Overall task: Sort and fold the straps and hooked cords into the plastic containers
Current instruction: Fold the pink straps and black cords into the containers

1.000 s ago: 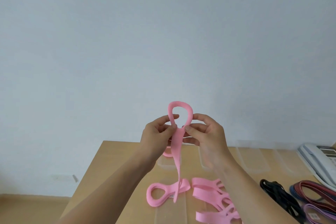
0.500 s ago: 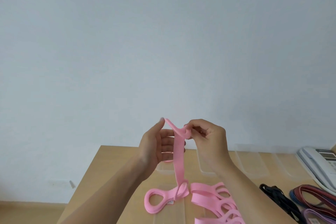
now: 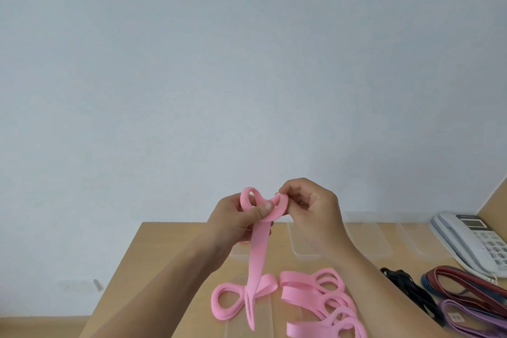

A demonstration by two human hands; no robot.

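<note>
Above the desk (image 3: 170, 250) we pinch a pink strap (image 3: 258, 252) in both hands, left hand (image 3: 236, 217) and right hand (image 3: 312, 214); it seems light, limp, best held at its folds.

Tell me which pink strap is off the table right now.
The pink strap pinched between the left hand and right hand, its tail hanging down. The other pink straps lie flat on the table.
</note>
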